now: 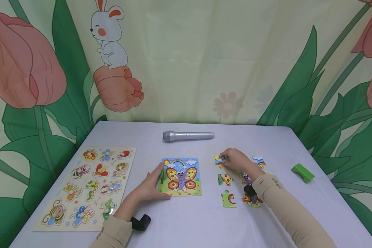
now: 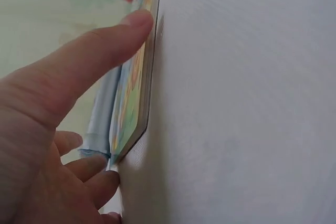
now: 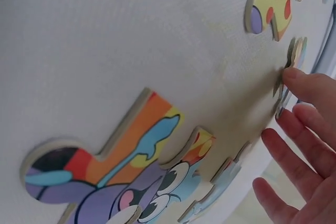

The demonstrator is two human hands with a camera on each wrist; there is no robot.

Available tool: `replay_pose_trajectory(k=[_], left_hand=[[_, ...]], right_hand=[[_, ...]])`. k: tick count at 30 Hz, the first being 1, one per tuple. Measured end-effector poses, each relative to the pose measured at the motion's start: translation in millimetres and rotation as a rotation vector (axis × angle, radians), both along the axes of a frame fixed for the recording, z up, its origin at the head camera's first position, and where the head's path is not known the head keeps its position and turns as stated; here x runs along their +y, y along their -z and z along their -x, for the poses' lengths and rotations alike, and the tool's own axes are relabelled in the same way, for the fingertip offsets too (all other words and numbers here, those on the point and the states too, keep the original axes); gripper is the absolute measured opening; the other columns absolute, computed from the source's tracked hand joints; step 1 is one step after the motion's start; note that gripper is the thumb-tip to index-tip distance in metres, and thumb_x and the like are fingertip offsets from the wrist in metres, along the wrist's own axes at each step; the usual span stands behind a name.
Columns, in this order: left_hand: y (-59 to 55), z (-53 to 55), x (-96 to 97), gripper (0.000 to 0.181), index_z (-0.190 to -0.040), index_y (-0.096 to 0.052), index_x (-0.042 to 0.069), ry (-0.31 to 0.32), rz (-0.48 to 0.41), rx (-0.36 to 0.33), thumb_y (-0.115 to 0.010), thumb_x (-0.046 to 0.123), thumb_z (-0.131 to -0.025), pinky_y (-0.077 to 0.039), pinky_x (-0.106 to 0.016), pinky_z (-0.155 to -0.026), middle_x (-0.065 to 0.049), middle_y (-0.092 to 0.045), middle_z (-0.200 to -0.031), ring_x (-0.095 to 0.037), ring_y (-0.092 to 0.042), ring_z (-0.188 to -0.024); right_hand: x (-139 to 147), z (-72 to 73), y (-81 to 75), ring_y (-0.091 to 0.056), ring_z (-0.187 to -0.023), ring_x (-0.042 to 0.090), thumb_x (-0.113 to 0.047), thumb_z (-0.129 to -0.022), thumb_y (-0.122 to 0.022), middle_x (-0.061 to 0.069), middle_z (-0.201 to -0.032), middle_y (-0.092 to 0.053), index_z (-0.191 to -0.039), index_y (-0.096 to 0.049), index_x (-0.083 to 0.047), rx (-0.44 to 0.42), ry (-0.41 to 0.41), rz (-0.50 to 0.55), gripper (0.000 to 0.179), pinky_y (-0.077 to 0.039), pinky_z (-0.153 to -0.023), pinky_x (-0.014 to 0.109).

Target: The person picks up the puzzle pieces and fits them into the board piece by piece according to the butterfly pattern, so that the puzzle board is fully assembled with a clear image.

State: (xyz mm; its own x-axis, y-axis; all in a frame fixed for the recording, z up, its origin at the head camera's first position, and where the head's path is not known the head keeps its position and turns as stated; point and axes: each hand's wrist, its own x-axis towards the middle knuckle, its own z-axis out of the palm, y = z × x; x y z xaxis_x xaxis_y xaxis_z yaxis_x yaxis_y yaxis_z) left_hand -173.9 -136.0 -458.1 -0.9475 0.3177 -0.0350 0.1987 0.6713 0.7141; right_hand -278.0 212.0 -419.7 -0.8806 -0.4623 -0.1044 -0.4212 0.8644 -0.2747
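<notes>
A butterfly picture puzzle board (image 1: 181,177) lies on the table in front of me. My left hand (image 1: 150,186) rests at its left side; in the left wrist view the thumb (image 2: 137,20) touches the board's edge, with the other fingers loosely bent near a corner. To the right, my right hand (image 1: 237,160) pinches a puzzle piece (image 1: 218,160) at the upper left of the loose pieces, between thumb and index finger. Below it lie a red-dotted yellow piece (image 1: 225,179) and a green piece (image 1: 228,198). A purple butterfly-face piece (image 3: 126,198) lies under my right wrist.
At the left is a large insect puzzle board (image 1: 94,172). A silver microphone (image 1: 189,136) lies toward the back, and a green arched block (image 1: 302,173) at the right. A cloud piece (image 1: 258,162) sits beyond my right forearm. A patterned curtain (image 1: 186,62) hangs behind the table.
</notes>
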Motion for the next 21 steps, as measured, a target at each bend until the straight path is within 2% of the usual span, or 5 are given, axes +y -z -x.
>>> replay_pose_trajectory(k=[7, 14, 21], left_hand=[[2.3, 0.7, 1.2, 0.120, -0.147, -0.010, 0.008, -0.031, 0.010, -0.007, -0.086, 0.034, -0.058, -0.003, -0.048, -0.111, -0.012, -0.012, -0.151, -0.027, -0.011, -0.138], [3.5, 0.2, 0.9, 0.120, -0.147, -0.011, 0.006, -0.059, -0.010, -0.025, -0.086, 0.032, -0.057, -0.003, -0.048, -0.111, -0.014, -0.015, -0.151, -0.030, -0.013, -0.137], [3.6, 0.1, 1.6, 0.122, -0.147, -0.011, 0.006, -0.083, -0.018, -0.049, -0.087, 0.031, -0.056, -0.004, -0.049, -0.111, -0.015, -0.018, -0.150, -0.034, -0.014, -0.137]], right_hand=[[-5, -0.9, -2.2, -0.057, -0.094, 0.025, -0.019, -0.080, -0.071, 0.014, -0.106, -0.061, -0.117, -0.061, 0.001, -0.016, 0.026, 0.051, 0.043, -0.049, -0.082, 0.040], [-18, -8.8, -9.4, -0.056, -0.092, 0.025, -0.019, -0.078, -0.073, 0.012, -0.103, -0.060, -0.113, -0.064, 0.001, 0.005, -0.014, 0.114, 0.041, -0.049, -0.080, 0.039], [-35, -10.5, -14.9, -0.056, -0.092, 0.026, -0.017, -0.077, -0.073, 0.009, -0.099, -0.060, -0.111, -0.065, -0.001, -0.008, -0.037, 0.180, 0.039, -0.048, -0.081, 0.038]])
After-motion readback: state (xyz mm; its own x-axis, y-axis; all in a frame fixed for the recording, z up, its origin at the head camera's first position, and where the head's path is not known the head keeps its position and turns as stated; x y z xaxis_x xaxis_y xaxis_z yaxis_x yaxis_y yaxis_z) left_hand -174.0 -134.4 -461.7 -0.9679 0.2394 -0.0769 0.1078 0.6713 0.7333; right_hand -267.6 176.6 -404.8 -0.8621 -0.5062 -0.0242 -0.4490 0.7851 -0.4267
